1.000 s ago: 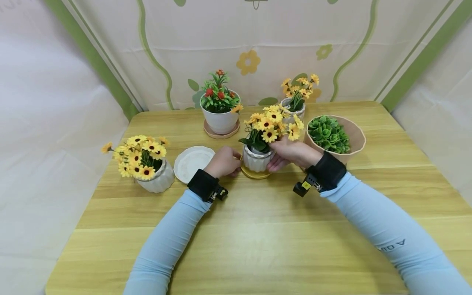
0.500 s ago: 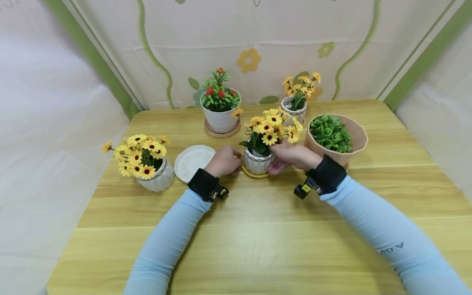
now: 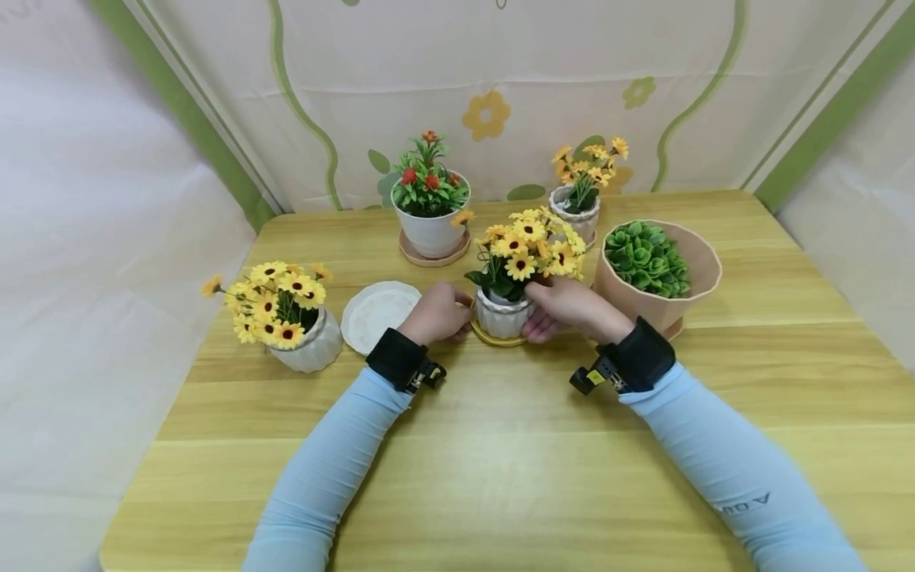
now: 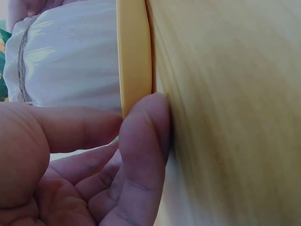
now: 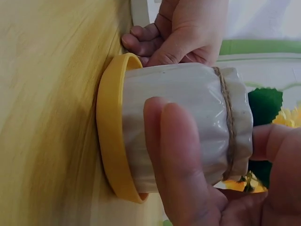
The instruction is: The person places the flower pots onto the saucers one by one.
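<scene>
A white ceramic flowerpot (image 3: pixel 502 316) with twine under its wavy rim stands upright on a yellow saucer (image 5: pixel 113 129). Yellow daisy-like flowers (image 3: pixel 525 245) and dark green leaves rise from it. My left hand (image 3: pixel 438 312) pinches the saucer's left edge between thumb and finger; close up, the left wrist view shows the saucer rim (image 4: pixel 135 52) between them, low against the table. My right hand (image 3: pixel 568 308) holds the pot from the right, thumb at its rim and fingers (image 5: pixel 181 146) along its side. Blooms partly cover that thumb in the head view.
Left on the wooden table (image 3: pixel 486 477) are a tilted white pot (image 3: pixel 310 345) of yellow flowers and a white saucer (image 3: pixel 375 314). Behind stand a red-flowered plant (image 3: pixel 431 234) and another yellow-flowered pot (image 3: pixel 577 218). A wide pinkish planter (image 3: pixel 636 290) is close to my right hand.
The head view shifts slightly. Both hands keep their holds on saucer and pot, and the pot stays on the saucer with little visible movement.
</scene>
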Tool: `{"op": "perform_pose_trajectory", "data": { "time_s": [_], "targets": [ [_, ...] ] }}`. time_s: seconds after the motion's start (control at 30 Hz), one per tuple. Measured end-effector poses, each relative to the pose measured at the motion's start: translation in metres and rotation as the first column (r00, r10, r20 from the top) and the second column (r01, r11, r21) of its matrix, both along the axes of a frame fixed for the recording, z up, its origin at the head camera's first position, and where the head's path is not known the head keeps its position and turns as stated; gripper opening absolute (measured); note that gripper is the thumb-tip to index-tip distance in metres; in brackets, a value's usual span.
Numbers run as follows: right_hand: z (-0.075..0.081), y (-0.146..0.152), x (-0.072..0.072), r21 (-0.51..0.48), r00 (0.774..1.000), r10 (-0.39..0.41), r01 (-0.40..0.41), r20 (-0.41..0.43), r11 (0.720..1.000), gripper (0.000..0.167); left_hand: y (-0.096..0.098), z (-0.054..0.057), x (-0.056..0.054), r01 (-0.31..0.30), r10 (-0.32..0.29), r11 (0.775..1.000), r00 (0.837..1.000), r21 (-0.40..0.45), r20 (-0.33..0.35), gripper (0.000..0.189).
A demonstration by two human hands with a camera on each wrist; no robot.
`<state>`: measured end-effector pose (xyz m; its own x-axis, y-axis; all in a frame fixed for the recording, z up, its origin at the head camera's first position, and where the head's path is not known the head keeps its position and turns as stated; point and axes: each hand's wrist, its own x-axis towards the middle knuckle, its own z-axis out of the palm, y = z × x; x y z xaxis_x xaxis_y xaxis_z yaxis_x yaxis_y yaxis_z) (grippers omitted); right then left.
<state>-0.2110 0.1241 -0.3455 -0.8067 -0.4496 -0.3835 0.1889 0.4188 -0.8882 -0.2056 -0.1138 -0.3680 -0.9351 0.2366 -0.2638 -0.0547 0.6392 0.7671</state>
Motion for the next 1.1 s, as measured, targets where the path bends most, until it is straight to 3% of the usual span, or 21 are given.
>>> {"op": "perform_pose_trajectory", "data": {
  "time_s": [0.23, 0.53, 0.77, 0.97, 1.1],
  "targets": [
    [-0.003, 0.005, -0.001, -0.076, 0.999, 0.043, -0.043, 0.005, 0.996, 0.044, 0.001, 0.001, 0.0, 0.004, -0.004, 1.0, 1.0, -0.007, 0.004, 0.03],
    [-0.007, 0.011, -0.005, -0.118, 0.996, 0.093, -0.09, 0.016, 0.989, 0.051, 0.0, -0.001, 0.0, 0.011, -0.011, 1.0, 1.0, 0.007, 0.005, 0.03],
    [-0.004, 0.015, -0.002, -0.14, 0.99, 0.132, -0.125, 0.042, 0.982, 0.047, -0.001, -0.002, 0.0, 0.013, -0.013, 1.0, 1.0, 0.009, -0.004, 0.028],
    [0.002, 0.02, 0.001, -0.103, 0.982, 0.189, -0.188, -0.005, 0.977, 0.042, 0.0, 0.0, 0.001, 0.01, -0.01, 1.0, 1.0, -0.004, -0.002, 0.029],
    [0.004, 0.022, 0.002, -0.081, 0.98, 0.192, -0.195, -0.047, 0.977, 0.051, 0.001, 0.001, 0.003, 0.007, -0.007, 1.0, 1.0, -0.005, -0.002, 0.03]
  ]
}}
